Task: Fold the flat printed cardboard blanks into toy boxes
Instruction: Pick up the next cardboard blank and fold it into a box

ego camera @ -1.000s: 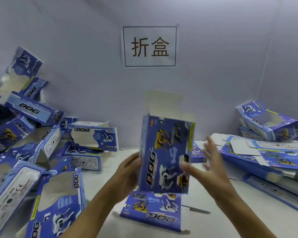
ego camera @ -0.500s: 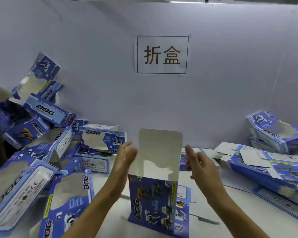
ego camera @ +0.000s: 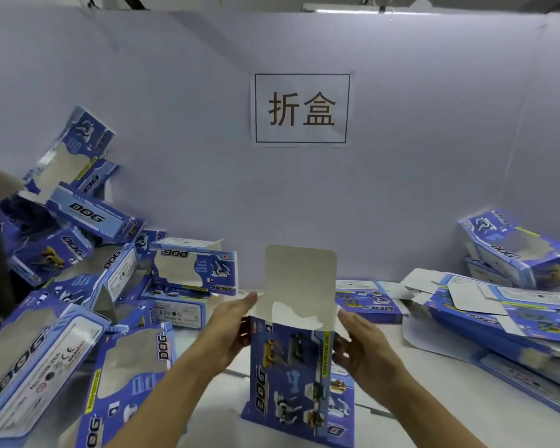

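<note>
A blue printed toy box (ego camera: pixel 288 367) marked DOG stands upright at the middle of the table, its grey top flap (ego camera: pixel 299 273) raised and its top open. It rests on a flat blank (ego camera: pixel 340 412) lying beneath it. My left hand (ego camera: pixel 230 328) lies with straight fingers against the box's upper left side. My right hand (ego camera: pixel 362 347) holds the upper right edge, with bent fingers by the small white side flap (ego camera: pixel 340 321).
Several folded boxes (ego camera: pixel 78 318) are heaped at the left, some leaning on the grey back wall (ego camera: pixel 175 156). Flat blanks (ego camera: pixel 498 315) are stacked at the right, with two folded boxes (ego camera: pixel 514 250) behind them. A paper sign (ego camera: pixel 301 108) hangs on the wall.
The box came down from mid-air and now stands on the blank. Both hands dropped from the raised top flap to the box's upper sides. The camera has tilted up.
</note>
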